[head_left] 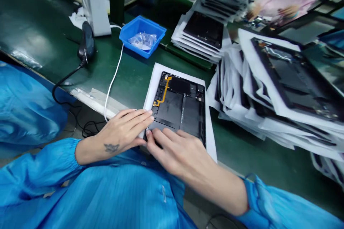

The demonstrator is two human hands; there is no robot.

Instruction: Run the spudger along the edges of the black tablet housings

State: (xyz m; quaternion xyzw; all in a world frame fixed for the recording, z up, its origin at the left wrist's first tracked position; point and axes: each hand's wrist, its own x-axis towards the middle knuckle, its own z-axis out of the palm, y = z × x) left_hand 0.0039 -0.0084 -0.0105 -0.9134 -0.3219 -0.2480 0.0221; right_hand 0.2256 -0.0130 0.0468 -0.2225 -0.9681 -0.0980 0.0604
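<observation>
- Left end of the green counter (34, 25): black handheld device (87, 41), with black cord, lies near the base of a white upright stand (98, 10).
- White cable (115, 75): runs from beside the blue bin down to the counter's near edge.
- Left hand (123, 128): palm down, fingers extended and close together, clenched on nothing; fingertips at the left edge of the black device.
- Blue bin (145, 53): beyond the hands; holds clear plastic material.
- Black device (172, 105): flat, tablet-like, internals exposed, orange ribbon (166, 91) along its upper left. Lies on a white sheet (210, 136) at the counter's near edge, between bin and person.
- Right hand (182, 150): fingers bent over the device's near left part, thumb and index at the corner; cannot tell whether they pinch anything.
- Farther right: stack of similar panels (205, 30), interleaved with white sheets; larger, uneven stack (298, 78) beside it.
- Upper right, beyond the stacks: another person in pink (290, 1), blurred.
</observation>
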